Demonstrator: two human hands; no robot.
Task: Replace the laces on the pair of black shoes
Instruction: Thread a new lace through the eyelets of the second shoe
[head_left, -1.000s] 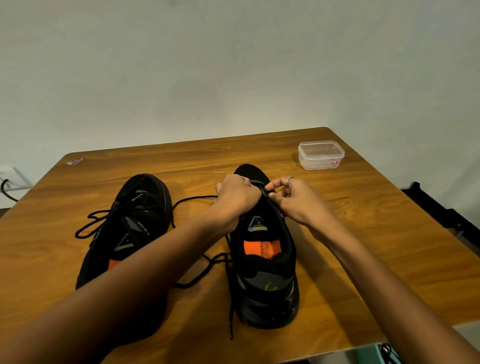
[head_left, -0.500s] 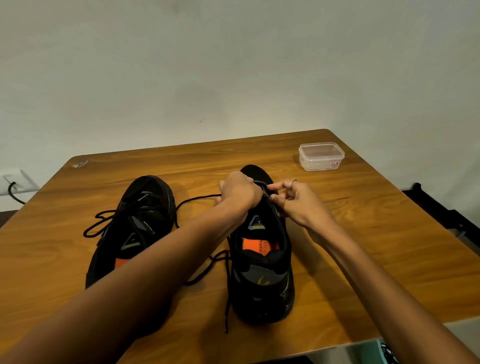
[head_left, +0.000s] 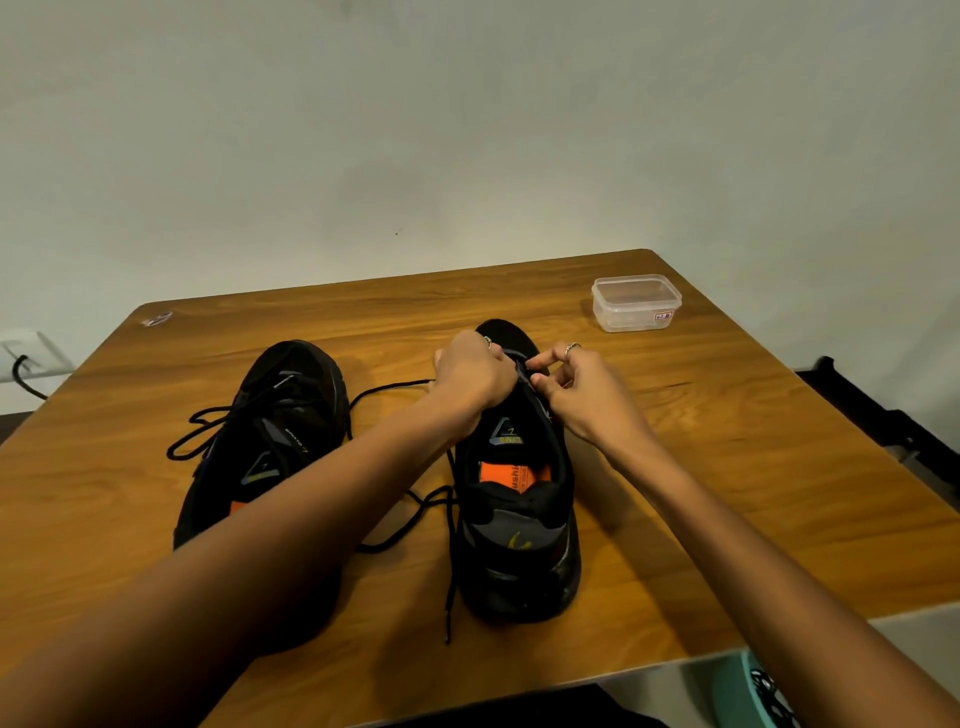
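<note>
Honestly, both hands, left (head_left: 475, 371) and right (head_left: 582, 387), pinch the lace (head_left: 522, 370) at the right shoe's (head_left: 519, 499) far eyelets; a slipped tip could miss one, twisting the lacing.

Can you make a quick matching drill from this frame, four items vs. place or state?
Things:
1. right shoe
2. left shoe
3. plastic container
4. loose black lace

Places or states:
A. far right of the table, lid on
B. on the tabletop between the two shoes
C. both hands work at its front
D. no hand on it, lace ends spilling to its left

Pairs: 1-C, 2-D, 3-A, 4-B
</note>
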